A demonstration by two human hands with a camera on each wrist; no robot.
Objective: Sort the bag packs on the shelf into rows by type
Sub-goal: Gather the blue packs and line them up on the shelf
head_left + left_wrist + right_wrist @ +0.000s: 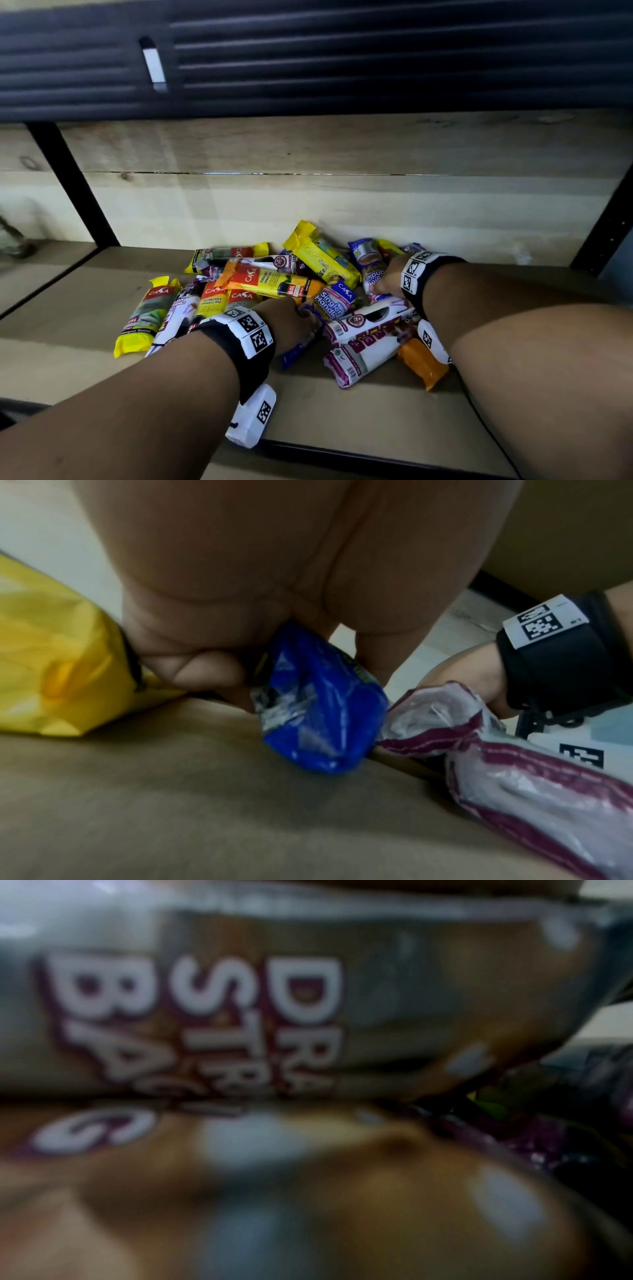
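Note:
A heap of bag packs [274, 284] lies on the wooden shelf [342, 411]: yellow, orange, blue and white-and-maroon ones. My left hand [294, 318] grips a blue pack [318, 710] at the heap's front, its end sticking out below the fingers [205, 669]. My right hand [387, 281] reaches into the right side of the heap, against a blue-and-white "Singlet Handle" pack [371, 270]. Its fingers are hidden. The right wrist view is blurred and filled by a white-and-maroon drawstring pack [205, 1028] lying under that wrist.
A yellow pack [140, 318] lies apart at the heap's left. White-and-maroon packs [363, 346] and an orange pack [423, 363] lie at the front right. The shelf's pale back wall [342, 205] stands right behind the heap. Dark uprights [75, 192] frame the bay.

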